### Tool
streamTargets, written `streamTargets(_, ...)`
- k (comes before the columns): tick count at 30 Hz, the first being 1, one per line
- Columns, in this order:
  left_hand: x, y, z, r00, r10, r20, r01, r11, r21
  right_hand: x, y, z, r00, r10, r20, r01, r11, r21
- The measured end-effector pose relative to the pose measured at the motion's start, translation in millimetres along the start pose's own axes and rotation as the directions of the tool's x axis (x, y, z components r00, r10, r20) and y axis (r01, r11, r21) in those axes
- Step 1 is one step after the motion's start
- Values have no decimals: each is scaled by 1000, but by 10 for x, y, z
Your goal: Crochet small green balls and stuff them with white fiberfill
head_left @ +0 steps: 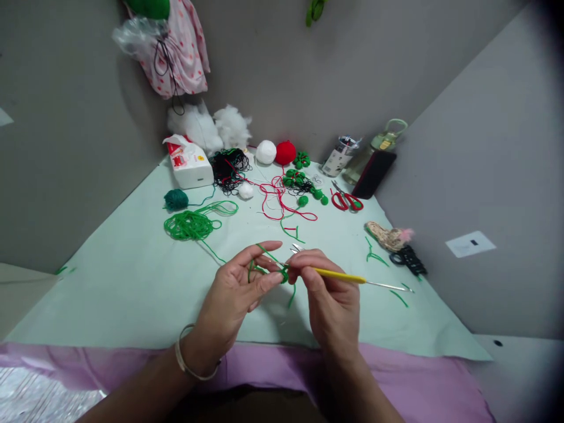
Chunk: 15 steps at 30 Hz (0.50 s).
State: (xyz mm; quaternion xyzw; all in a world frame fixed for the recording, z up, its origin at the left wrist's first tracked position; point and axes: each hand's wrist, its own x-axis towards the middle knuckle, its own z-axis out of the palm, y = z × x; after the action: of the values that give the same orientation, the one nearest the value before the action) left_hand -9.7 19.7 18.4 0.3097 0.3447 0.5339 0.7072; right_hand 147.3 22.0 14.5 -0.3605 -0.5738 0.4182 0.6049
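Observation:
Between thumb and fingers, my left hand (235,289) pinches a small green crochet piece (284,275), with green yarn looped over its fingers. My right hand (331,299) is closed around a crochet hook (341,275) with a yellow handle and metal ends. The hook's near tip meets the green piece; whether it passes through a stitch is too small to tell. A short green yarn tail hangs below the piece. From my left hand the working yarn runs back to a loose green yarn bundle (189,225) on the table. Something silver and pointed (296,249) shows just behind my right hand.
Red-handled scissors (347,201), a phone (374,174) and a bottle (383,141) stand or lie at the back right. Tissues (190,167), white stuffing (196,126), a red yarn ball (285,153) and a white ball (266,152) line the back. Green yarn scraps (399,298) lie at right.

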Motion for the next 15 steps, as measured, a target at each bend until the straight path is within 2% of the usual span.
streamTargets(4, -6, -11, -31, 1000, -4, 3, 4, 999, 53, -11, 28, -22, 993, 112, -20, -109, 987, 117)
streamTargets(7, -14, 11, -33, 1000, 2, -12, -1, 998, 63, 18, 5, -25, 989, 144, -29, -137, 974, 179)
streamTargets(11, -32, 37, -28, 999, 7, -32, -4, 995, 95, 34, -15, -31, 997, 71, 18, -73, 984, 161)
streamTargets(15, -41, 49, -41, 999, 16, -37, -11, 988, 156, -14, -34, -56, 999, -27, 25, 27, 999, 18)
